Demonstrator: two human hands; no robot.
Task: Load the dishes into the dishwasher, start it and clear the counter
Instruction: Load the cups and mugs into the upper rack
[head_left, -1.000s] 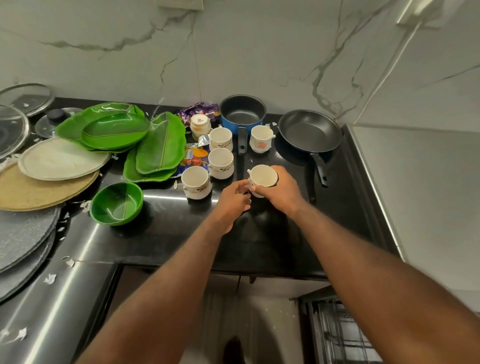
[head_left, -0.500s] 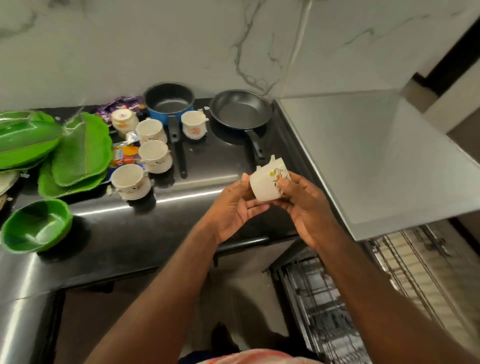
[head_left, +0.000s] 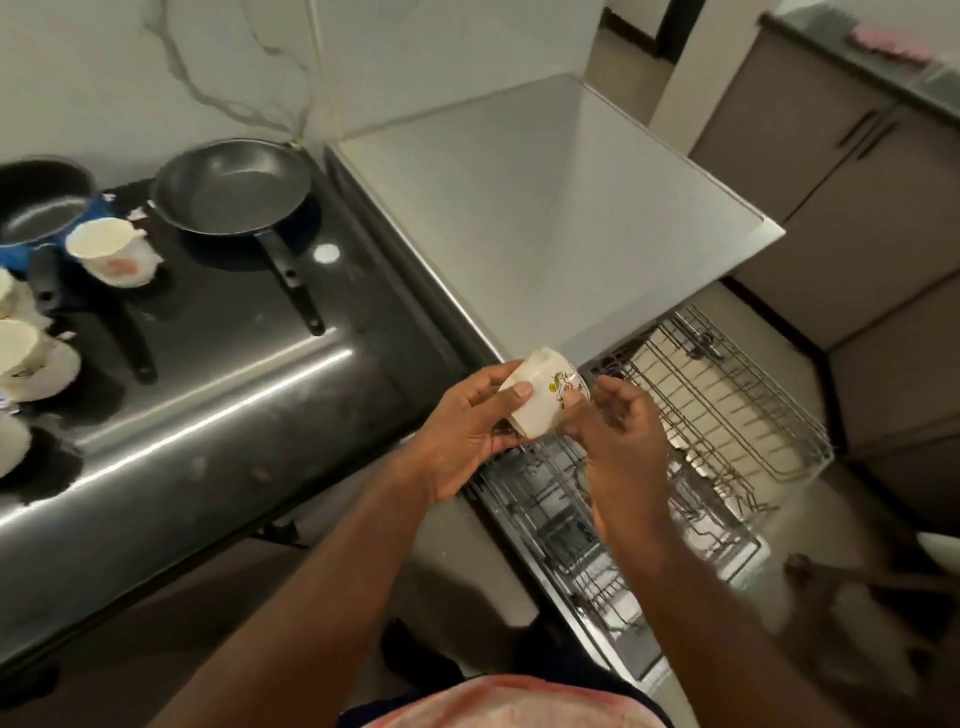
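Looks down over a kitchen corner from head height. Holds a white cup (head_left: 543, 397) in mid-air between both hands, tipped on its side with a small flower print facing up.

Left hand (head_left: 467, 431): clasped around the cup's left side, thumb pressed on top. Right hand (head_left: 618, 431): fingers curled in against the cup's right end, close beside the left hand.

Cup position: just past the front edge of the black counter (head_left: 234, 415), above the near left corner of a wire upper rack (head_left: 727, 405) pulled out of the dishwasher. Lower down, a lower rack (head_left: 571, 545), partly hidden behind the right forearm.

On the counter, well apart from the hands: a dark frying pan (head_left: 228, 189) at the back, handle pointing forward. To its left, a blue saucepan (head_left: 36, 200), cut off by the picture edge, with a second cup (head_left: 109, 252) standing upright just in front of it. More cups (head_left: 26, 358) clustered at the far left edge, only partly in view.

Right of the counter, a pale worktop (head_left: 545, 208). Beyond it, grey-brown cabinets (head_left: 831, 208).
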